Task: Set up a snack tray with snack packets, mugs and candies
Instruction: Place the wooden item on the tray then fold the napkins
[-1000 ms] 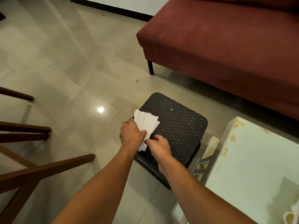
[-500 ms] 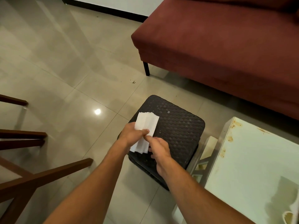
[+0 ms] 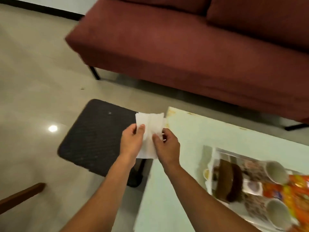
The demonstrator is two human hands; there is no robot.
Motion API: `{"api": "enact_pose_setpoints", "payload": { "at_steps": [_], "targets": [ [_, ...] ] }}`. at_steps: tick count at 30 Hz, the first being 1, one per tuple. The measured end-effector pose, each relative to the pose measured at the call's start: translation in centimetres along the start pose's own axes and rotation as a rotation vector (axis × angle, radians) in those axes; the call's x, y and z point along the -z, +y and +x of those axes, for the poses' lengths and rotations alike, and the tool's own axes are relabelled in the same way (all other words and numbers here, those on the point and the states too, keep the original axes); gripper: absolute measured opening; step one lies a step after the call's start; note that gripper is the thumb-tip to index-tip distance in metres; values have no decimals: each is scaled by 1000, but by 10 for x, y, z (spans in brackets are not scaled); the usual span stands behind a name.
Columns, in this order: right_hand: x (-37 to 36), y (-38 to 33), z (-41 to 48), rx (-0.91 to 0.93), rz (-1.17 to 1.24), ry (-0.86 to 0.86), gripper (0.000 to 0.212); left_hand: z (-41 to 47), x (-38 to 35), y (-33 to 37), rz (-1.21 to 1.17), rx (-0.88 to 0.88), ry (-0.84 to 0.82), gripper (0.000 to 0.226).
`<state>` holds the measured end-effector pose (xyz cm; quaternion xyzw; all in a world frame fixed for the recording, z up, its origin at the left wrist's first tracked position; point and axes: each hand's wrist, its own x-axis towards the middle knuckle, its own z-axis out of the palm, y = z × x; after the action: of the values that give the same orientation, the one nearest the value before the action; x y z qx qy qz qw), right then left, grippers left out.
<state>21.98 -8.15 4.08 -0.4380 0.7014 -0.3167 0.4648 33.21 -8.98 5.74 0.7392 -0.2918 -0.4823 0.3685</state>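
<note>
Right of both hands, the counter (image 3: 192, 131) tray (image 3: 215, 153) already held mugs (image 3: 274, 171) and packets (image 3: 287, 190), while left hand (image 3: 132, 141) and right hand (image 3: 167, 146) pinched folded napkins (image 3: 150, 123), unplaced.

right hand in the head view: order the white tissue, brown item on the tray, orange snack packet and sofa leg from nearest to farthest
From the right hand:
1. White tissue, in its grip.
2. Brown item, on the tray's left part.
3. Sofa leg, up left on the floor, and orange snack packet, at the right edge: too close to call.
</note>
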Motion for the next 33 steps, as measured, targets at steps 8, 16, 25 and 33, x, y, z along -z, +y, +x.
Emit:
{"api": "enact_pose_setpoints", "payload": {
  "at_steps": [8, 16, 25, 33],
  "targets": [
    [179, 43, -16, 151, -388, 258, 16, -128, -183, 26, 121, -119, -251, 26],
    [257, 122, -56, 49, -482, 347, 9, -214, -255, -16, 202, -38, -461, 31],
    [260, 156, -55, -96, -404, 330, 10, -222, -274, -38, 215, -11, -430, 24],
    [248, 177, -49, -68, -477, 353, 12, -217, -274, -46, 284, -62, -371, 38]
  ]
}}
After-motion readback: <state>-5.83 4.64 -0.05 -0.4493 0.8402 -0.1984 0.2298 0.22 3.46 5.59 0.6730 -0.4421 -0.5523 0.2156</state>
